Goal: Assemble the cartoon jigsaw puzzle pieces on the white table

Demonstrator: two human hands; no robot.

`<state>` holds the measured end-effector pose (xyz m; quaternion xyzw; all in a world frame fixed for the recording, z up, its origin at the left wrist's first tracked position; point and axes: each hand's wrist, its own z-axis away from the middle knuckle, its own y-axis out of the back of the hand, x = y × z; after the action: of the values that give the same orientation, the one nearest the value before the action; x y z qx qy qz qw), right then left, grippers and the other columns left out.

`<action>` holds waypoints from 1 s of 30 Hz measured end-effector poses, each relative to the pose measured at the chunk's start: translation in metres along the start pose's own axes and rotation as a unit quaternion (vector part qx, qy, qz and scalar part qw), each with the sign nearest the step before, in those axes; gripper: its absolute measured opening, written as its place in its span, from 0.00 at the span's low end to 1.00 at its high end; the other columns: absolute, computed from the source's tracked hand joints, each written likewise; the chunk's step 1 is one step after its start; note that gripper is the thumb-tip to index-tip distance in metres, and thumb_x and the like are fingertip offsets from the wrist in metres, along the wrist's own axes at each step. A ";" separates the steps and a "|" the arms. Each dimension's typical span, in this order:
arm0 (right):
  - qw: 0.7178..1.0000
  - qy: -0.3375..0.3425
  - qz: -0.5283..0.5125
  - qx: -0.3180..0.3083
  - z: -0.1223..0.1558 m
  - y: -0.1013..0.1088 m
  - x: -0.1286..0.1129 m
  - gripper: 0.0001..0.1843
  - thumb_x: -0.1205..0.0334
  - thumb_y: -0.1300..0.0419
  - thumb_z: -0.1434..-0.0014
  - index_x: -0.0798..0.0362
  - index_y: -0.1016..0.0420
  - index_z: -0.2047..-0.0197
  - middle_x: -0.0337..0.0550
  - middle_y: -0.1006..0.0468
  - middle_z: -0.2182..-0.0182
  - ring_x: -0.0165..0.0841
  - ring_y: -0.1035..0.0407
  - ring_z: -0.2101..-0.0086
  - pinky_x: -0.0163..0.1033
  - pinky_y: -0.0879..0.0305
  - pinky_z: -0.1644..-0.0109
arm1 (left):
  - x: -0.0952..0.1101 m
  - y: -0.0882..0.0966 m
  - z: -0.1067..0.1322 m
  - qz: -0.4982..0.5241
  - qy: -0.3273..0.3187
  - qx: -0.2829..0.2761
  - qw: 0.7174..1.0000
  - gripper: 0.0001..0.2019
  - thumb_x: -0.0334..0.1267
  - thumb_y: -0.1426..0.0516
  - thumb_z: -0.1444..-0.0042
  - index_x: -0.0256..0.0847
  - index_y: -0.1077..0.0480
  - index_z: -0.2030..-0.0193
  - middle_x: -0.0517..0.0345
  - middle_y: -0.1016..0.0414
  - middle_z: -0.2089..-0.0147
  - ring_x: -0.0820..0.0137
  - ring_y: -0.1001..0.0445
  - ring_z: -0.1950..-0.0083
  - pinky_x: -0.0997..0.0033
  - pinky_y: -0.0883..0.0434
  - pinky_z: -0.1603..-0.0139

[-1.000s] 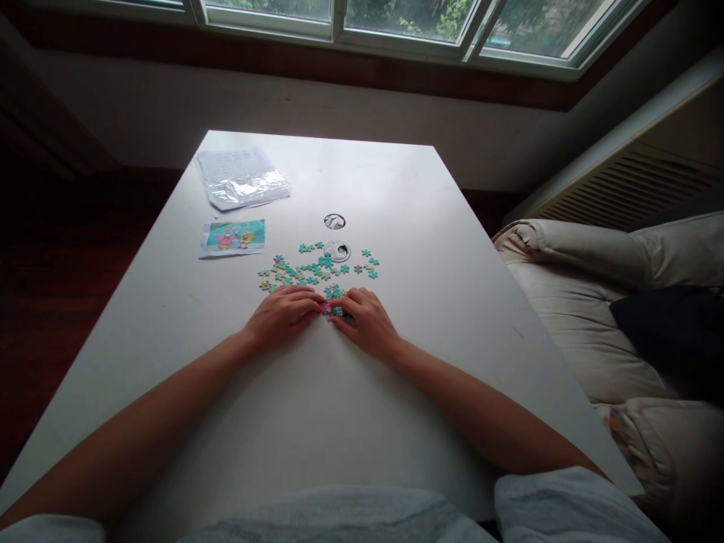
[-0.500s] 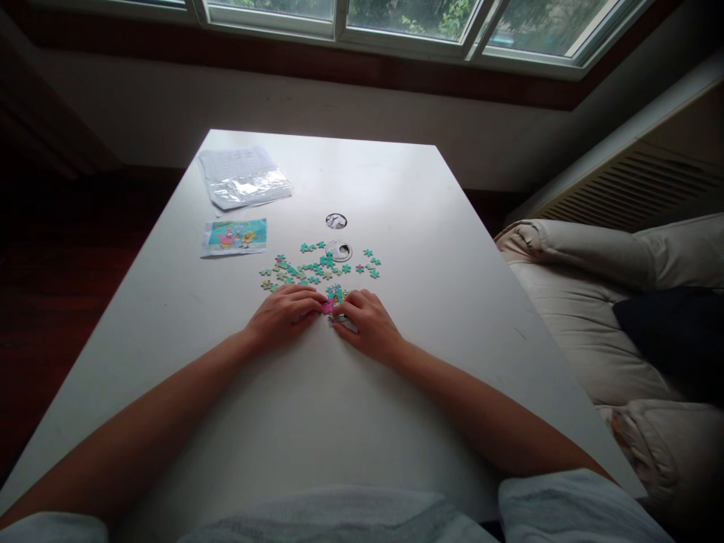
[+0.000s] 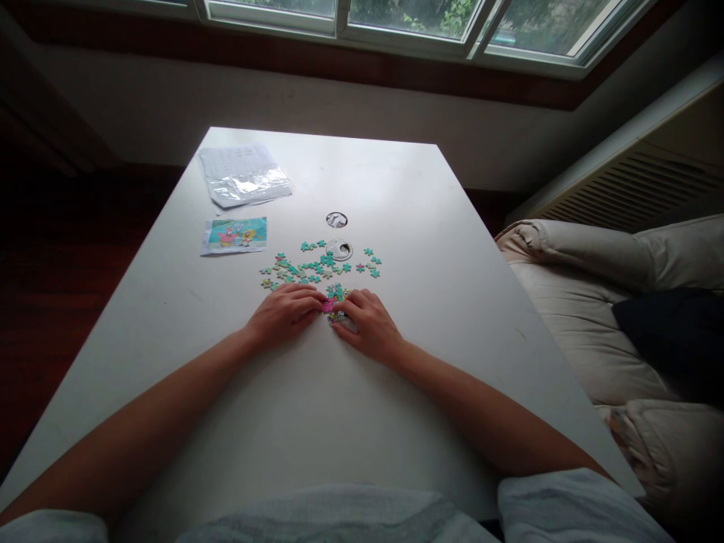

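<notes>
Between my hands lies a small joined patch of jigsaw puzzle (image 3: pixel 335 296), pink, teal and yellow, partly covered by my fingers. My left hand (image 3: pixel 286 311) rests on the table at its left, fingers bent together and their tips at the pink edge. On the other side my right hand (image 3: pixel 369 318) curls over the patch, thumb and fingertips closing on its right and lower part. Just beyond are several loose teal and green jigsaw pieces (image 3: pixel 305 271), spread in a loose band. A printed picture sheet (image 3: pixel 236 235) with cartoon figures lies to the left.
The white table (image 3: pixel 317 422) has a round hole (image 3: pixel 336 219) with a round ring-shaped cover (image 3: pixel 339 250) nearer me. A clear plastic packet with papers (image 3: pixel 246 177) lies at the far left. A beige sofa (image 3: pixel 571 324) stands along the right side, below a window (image 3: pixel 412 19).
My right hand has shifted very slightly at the patch, showing a little more of its lower part. The left hand and loose pieces stay in place.
</notes>
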<state>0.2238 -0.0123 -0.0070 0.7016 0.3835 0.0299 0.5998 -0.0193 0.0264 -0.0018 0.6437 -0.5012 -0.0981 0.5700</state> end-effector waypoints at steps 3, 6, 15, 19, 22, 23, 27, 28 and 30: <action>1.000 0.007 0.003 -0.004 0.000 0.000 0.000 0.11 0.56 0.36 0.37 0.48 0.24 0.53 0.46 0.27 0.58 0.41 0.37 0.55 0.46 0.40 0.48 | 0.001 0.001 0.000 -0.004 -0.001 -0.001 1.000 0.10 0.38 0.47 0.32 0.48 0.24 0.51 0.58 0.21 0.44 0.65 0.26 0.40 0.59 0.32 0.38; 1.000 0.008 0.004 -0.004 0.000 0.000 0.000 0.10 0.56 0.37 0.36 0.48 0.24 0.53 0.46 0.27 0.58 0.40 0.38 0.55 0.46 0.40 0.48 | 0.000 0.000 -0.001 -0.006 0.000 -0.001 1.000 0.10 0.37 0.47 0.33 0.48 0.24 0.51 0.58 0.21 0.44 0.65 0.26 0.40 0.59 0.32 0.38; 1.000 0.011 0.001 -0.014 -0.001 -0.001 -0.002 0.08 0.55 0.36 0.37 0.49 0.25 0.59 0.45 0.28 0.59 0.39 0.38 0.55 0.45 0.42 0.48 | 0.002 0.001 -0.001 -0.005 0.002 -0.001 1.000 0.10 0.37 0.47 0.33 0.48 0.24 0.52 0.58 0.20 0.45 0.65 0.26 0.40 0.60 0.33 0.38; 1.000 0.015 -0.006 -0.014 -0.001 -0.001 -0.004 0.10 0.53 0.36 0.37 0.50 0.28 0.64 0.44 0.28 0.61 0.39 0.38 0.56 0.45 0.42 0.50 | 0.002 0.001 -0.001 -0.008 0.002 -0.003 1.000 0.10 0.38 0.47 0.33 0.49 0.24 0.51 0.59 0.21 0.44 0.66 0.27 0.40 0.60 0.33 0.38; 1.000 0.012 -0.011 -0.004 -0.001 -0.001 -0.004 0.06 0.57 0.39 0.35 0.49 0.27 0.61 0.45 0.27 0.61 0.39 0.38 0.56 0.45 0.42 0.50 | 0.002 0.001 -0.001 -0.007 0.003 -0.004 1.000 0.11 0.38 0.47 0.33 0.48 0.24 0.51 0.58 0.21 0.44 0.65 0.27 0.40 0.59 0.33 0.38; 1.000 0.011 -0.011 -0.003 -0.001 -0.001 -0.004 0.04 0.59 0.40 0.34 0.49 0.27 0.59 0.45 0.27 0.60 0.39 0.38 0.56 0.45 0.42 0.50 | 0.002 0.001 -0.001 -0.006 0.003 -0.003 1.000 0.11 0.38 0.47 0.32 0.48 0.24 0.51 0.58 0.21 0.44 0.65 0.27 0.40 0.59 0.33 0.38; 1.000 0.022 0.000 -0.008 -0.001 0.000 -0.004 0.07 0.63 0.41 0.35 0.48 0.25 0.53 0.46 0.27 0.59 0.40 0.38 0.55 0.46 0.42 0.49 | 0.001 0.001 -0.001 -0.004 0.003 -0.002 1.000 0.11 0.38 0.47 0.33 0.48 0.24 0.52 0.58 0.21 0.44 0.65 0.27 0.40 0.59 0.33 0.37; 1.000 0.026 0.000 -0.011 -0.001 0.000 -0.004 0.08 0.62 0.40 0.35 0.47 0.25 0.53 0.46 0.27 0.58 0.40 0.38 0.54 0.46 0.42 0.49 | 0.001 0.001 0.000 -0.004 0.004 -0.002 1.000 0.11 0.38 0.47 0.32 0.48 0.24 0.52 0.58 0.21 0.44 0.65 0.27 0.39 0.59 0.33 0.37; 0.999 0.028 -0.002 -0.016 -0.001 0.000 -0.005 0.07 0.60 0.39 0.35 0.47 0.25 0.54 0.45 0.27 0.59 0.40 0.38 0.54 0.46 0.42 0.49 | 0.000 0.000 0.000 -0.003 0.004 -0.002 1.000 0.11 0.38 0.47 0.32 0.48 0.24 0.52 0.58 0.21 0.44 0.65 0.27 0.39 0.59 0.33 0.37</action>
<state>0.2196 -0.0140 -0.0048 0.6899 0.4009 0.0542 0.6003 -0.0192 0.0264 -0.0012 0.6442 -0.4968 -0.0984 0.5732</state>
